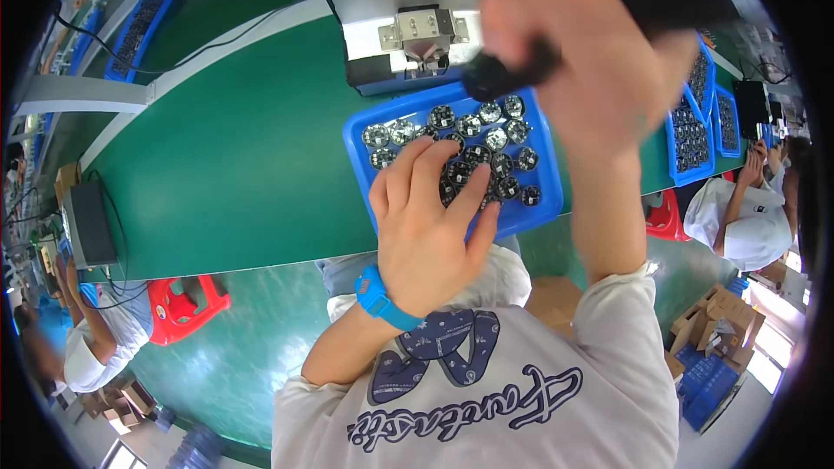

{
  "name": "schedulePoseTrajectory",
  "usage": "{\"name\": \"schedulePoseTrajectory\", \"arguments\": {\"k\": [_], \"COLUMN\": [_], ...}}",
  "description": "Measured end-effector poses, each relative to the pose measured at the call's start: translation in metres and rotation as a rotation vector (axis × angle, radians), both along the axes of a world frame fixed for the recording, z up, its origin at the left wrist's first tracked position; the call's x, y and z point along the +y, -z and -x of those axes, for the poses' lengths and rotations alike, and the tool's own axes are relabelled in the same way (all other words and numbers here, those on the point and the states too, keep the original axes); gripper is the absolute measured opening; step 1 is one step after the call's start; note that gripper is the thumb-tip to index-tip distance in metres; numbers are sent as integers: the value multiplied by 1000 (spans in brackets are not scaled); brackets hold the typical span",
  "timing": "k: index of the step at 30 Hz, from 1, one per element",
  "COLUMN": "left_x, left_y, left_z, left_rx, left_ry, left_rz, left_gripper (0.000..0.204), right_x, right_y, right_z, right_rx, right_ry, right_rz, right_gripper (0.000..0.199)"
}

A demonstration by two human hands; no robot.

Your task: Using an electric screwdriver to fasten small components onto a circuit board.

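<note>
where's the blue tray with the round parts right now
In the head view the blue tray sits centre on the green table, under the left hand, just before the grey machine.

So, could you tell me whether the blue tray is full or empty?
Partly full: the blue tray holds many round parts, with bare floor at its near edge.
</note>
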State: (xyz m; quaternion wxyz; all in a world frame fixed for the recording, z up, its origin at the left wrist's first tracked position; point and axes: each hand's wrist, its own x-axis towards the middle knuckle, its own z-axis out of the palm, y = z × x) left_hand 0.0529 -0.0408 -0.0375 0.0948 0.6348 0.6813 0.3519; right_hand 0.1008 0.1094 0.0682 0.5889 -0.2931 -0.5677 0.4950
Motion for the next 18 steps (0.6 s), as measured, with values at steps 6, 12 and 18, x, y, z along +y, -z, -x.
{"name": "schedulePoseTrajectory", "arguments": {"k": [6,12,18], "left_x": [17,33,36], "left_y": [4,8,6], "left_z": [-3,-11,-9], "left_rx": [82,188,208], "left_ry": [24,19,6], "left_rz": [15,18,78], "left_gripper": [35,32,28], "right_x": [20,12,17], "right_y": [41,51,68], "right_z": [-71,-67,-55], "right_rx": [27,23,-12], "right_ry": [-295,-134,100], "right_rz": [-322,-173,-312], "right_gripper": [26,21,27]}}
